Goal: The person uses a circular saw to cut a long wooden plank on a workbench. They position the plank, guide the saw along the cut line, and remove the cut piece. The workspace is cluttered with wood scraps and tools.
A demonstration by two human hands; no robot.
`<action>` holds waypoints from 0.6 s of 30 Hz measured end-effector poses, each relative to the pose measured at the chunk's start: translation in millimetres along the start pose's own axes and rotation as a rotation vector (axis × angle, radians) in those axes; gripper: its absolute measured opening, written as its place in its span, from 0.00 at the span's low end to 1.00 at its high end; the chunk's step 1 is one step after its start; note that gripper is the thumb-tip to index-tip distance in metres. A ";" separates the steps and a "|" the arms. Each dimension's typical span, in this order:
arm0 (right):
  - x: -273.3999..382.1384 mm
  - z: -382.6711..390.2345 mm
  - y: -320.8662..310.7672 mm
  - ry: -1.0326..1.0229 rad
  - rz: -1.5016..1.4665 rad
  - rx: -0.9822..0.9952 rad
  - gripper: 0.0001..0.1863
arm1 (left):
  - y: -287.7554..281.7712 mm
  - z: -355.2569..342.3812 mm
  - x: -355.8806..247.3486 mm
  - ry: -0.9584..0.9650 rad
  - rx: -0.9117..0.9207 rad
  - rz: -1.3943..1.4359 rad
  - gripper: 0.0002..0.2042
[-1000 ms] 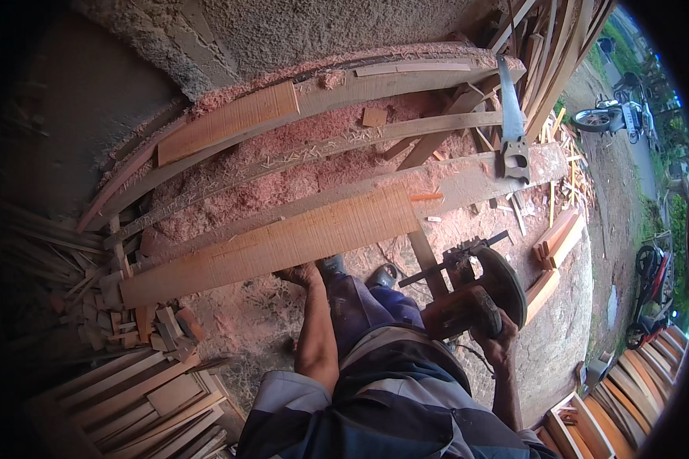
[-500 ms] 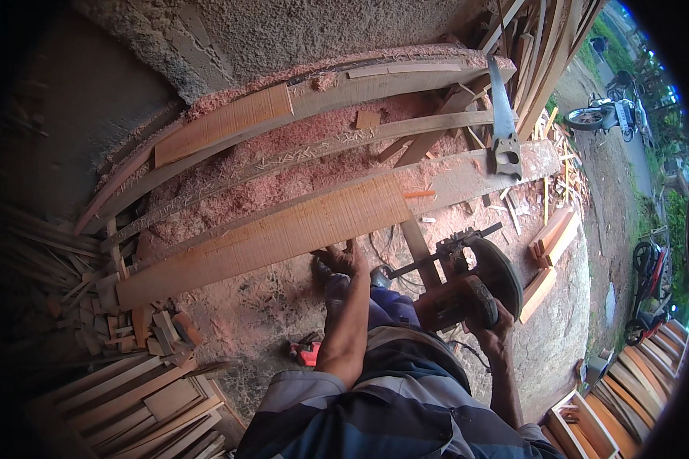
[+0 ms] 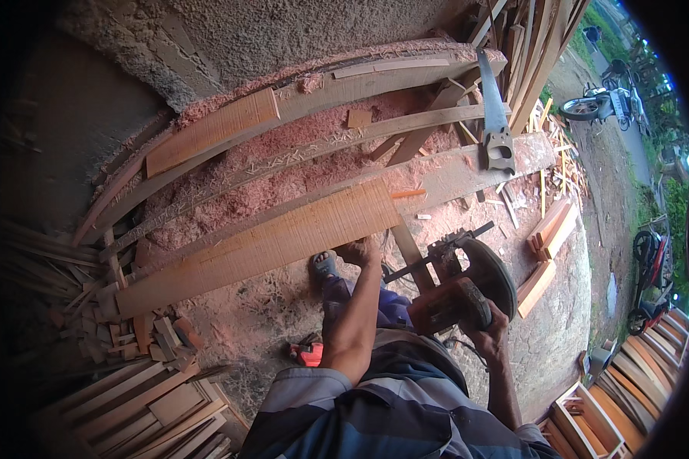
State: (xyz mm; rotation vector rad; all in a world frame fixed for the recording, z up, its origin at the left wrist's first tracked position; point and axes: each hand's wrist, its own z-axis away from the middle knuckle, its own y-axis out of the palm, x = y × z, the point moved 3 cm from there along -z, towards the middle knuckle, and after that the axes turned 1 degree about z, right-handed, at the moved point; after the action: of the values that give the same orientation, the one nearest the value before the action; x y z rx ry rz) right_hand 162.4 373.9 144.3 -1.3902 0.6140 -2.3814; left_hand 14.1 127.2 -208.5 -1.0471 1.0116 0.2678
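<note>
Dark, round-guarded power saw (image 3: 455, 297) is clamped in right hand (image 3: 493, 333) fingers, off wooden table (image 3: 475, 170) near edge; left hand (image 3: 358, 251) fingers, beside tan plank (image 3: 268, 243), cannot be judged.

A handsaw (image 3: 494, 107) lay near leaning timbers (image 3: 540, 69). Outdoors stood a silvery motorcycle (image 3: 611, 105) and, lower at right, a red motorcycle (image 3: 648, 264). Stacked planks (image 3: 122, 392) lay at lower left; a red object (image 3: 309, 353), perhaps a power tool, rested on the floor (image 3: 241, 333).
</note>
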 end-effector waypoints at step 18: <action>23.7 23.1 -33.0 0.030 -0.358 -0.293 0.21 | -104.0 -1.4 -56.6 -0.963 0.760 1.270 0.28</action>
State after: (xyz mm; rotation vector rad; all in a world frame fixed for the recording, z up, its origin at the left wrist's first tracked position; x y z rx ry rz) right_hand 169.6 386.4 188.8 -1.7141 0.8074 -2.6746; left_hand 46.9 87.2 -102.0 0.5459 0.6271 1.1685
